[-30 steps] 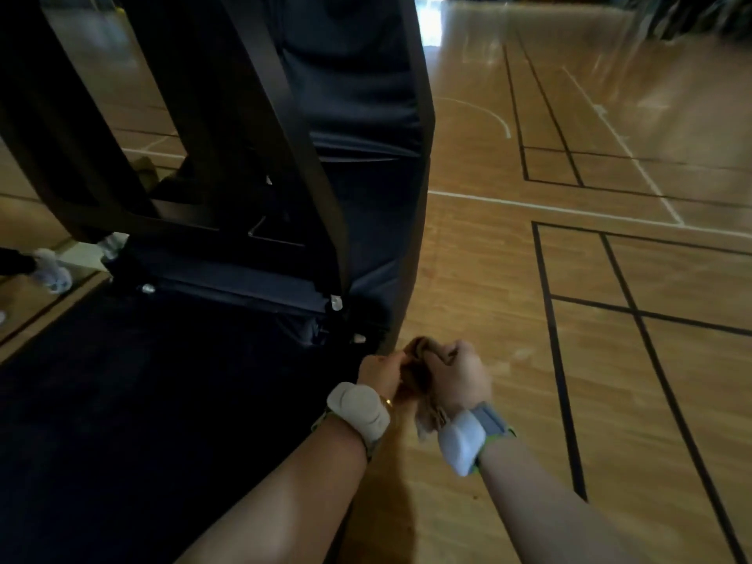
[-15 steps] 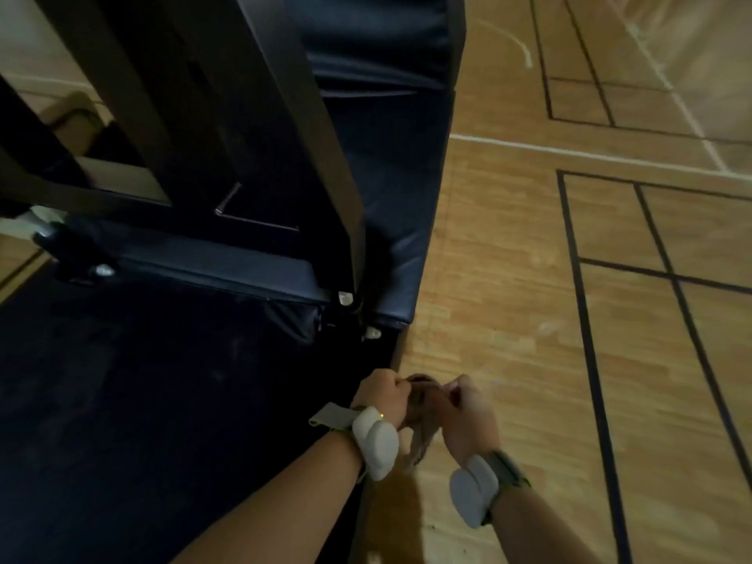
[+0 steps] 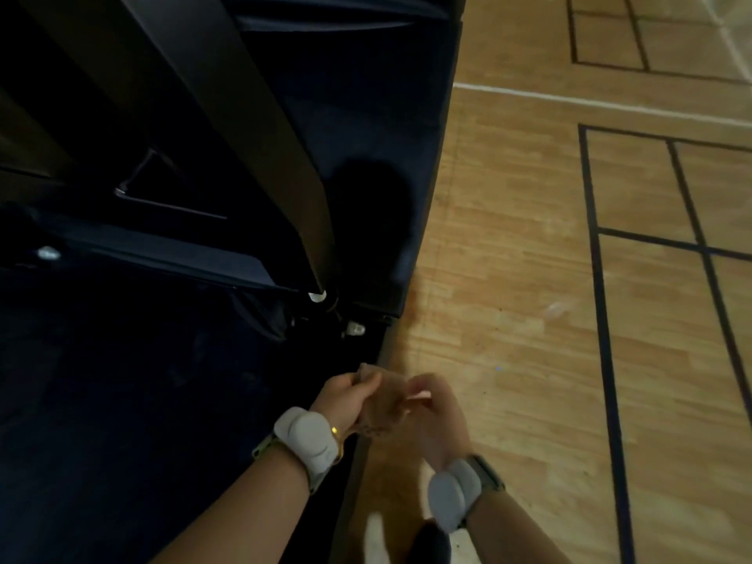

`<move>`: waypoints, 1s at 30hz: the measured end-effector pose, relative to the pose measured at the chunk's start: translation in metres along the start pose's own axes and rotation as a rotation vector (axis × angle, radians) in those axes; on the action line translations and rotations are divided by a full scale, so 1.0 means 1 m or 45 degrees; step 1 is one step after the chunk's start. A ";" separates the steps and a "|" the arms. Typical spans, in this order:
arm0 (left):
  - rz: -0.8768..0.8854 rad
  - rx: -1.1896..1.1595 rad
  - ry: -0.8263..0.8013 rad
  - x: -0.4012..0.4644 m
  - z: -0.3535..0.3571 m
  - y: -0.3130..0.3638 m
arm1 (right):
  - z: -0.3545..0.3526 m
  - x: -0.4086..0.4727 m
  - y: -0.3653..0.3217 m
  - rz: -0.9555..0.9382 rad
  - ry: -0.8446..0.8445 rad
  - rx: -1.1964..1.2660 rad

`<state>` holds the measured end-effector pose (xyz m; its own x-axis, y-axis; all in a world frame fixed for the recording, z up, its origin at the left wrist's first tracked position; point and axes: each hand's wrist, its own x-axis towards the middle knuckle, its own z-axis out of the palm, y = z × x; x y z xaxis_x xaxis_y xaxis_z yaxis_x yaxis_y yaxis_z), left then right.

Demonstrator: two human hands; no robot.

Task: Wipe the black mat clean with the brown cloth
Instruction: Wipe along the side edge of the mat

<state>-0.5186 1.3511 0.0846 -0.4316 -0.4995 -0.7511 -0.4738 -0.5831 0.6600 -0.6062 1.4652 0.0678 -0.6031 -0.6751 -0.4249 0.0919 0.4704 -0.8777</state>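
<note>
brown cloth [image 3: 384, 405] between both hands

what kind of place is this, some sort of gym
Most likely an indoor sports hall or gym. The wooden floor carries painted court lines, and a black mat lies under a padded dark frame, probably the base of sports equipment.
</note>
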 end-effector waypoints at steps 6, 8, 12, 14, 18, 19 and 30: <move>0.011 0.018 -0.044 0.035 -0.007 0.025 | -0.030 0.077 0.010 0.199 -0.639 -0.390; 0.060 0.080 0.114 0.056 -0.018 0.022 | -0.037 0.090 0.012 0.254 -0.564 -0.406; 0.207 0.466 0.610 0.075 -0.030 0.004 | -0.030 0.103 0.032 0.281 -0.371 -0.270; 0.264 0.545 0.481 0.081 -0.021 -0.010 | -0.018 0.102 0.045 0.342 -0.298 -0.299; 0.167 0.820 0.207 0.102 -0.002 -0.049 | -0.004 0.104 0.080 0.554 0.005 -0.218; 0.132 0.934 0.216 0.107 -0.003 -0.054 | -0.002 0.105 0.087 0.593 0.082 -0.209; 0.300 1.868 -0.092 0.186 -0.042 -0.033 | 0.089 0.208 0.131 0.439 -0.163 -0.032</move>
<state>-0.5507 1.2503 -0.0772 -0.6220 -0.4304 -0.6541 -0.7021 0.6764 0.2226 -0.6491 1.3365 -0.1553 -0.4359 -0.5393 -0.7205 0.2523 0.6952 -0.6731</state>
